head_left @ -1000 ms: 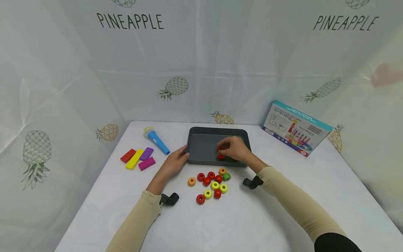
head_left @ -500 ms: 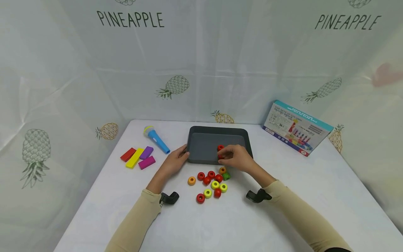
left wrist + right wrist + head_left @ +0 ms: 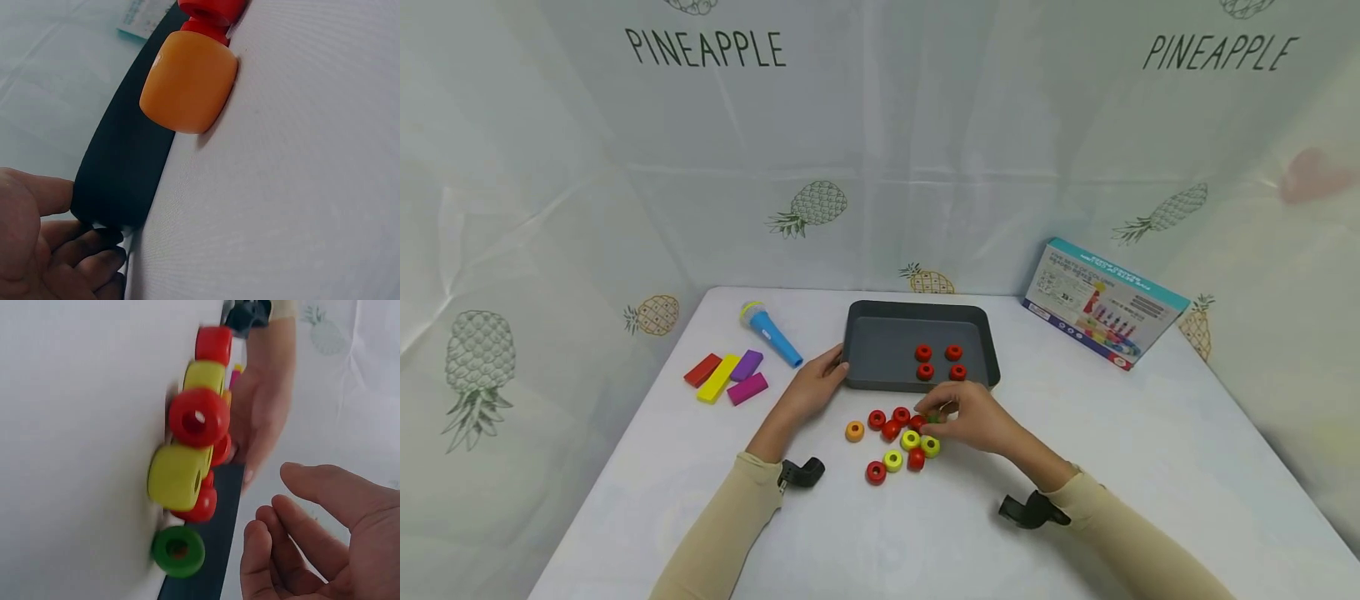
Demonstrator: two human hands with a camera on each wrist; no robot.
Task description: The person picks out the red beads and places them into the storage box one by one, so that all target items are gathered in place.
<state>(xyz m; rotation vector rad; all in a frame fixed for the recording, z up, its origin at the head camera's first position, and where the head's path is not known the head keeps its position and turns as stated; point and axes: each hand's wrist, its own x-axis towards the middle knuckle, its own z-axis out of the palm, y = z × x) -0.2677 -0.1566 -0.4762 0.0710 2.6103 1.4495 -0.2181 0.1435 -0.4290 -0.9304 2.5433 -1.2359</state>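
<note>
The left hand (image 3: 811,388) grasped the dark tray (image 3: 883,337) at its left end while the right hand (image 3: 976,418), thumb and fingers parted, hovered near the green bead (image 3: 179,551).

Both arms (image 3: 724,527) reach forward, left hand (image 3: 809,390) curled, right hand (image 3: 973,419) with thumb (image 3: 334,490) and fingertips (image 3: 256,536) apart.

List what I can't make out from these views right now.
Head: part of the green bead, hidden by the right hand.
Head: fine print on the box, too small to read.
Left wrist: upper red bead, cut off by top edge.
Right wrist: part of the tray, cut off by bottom edge.
</note>
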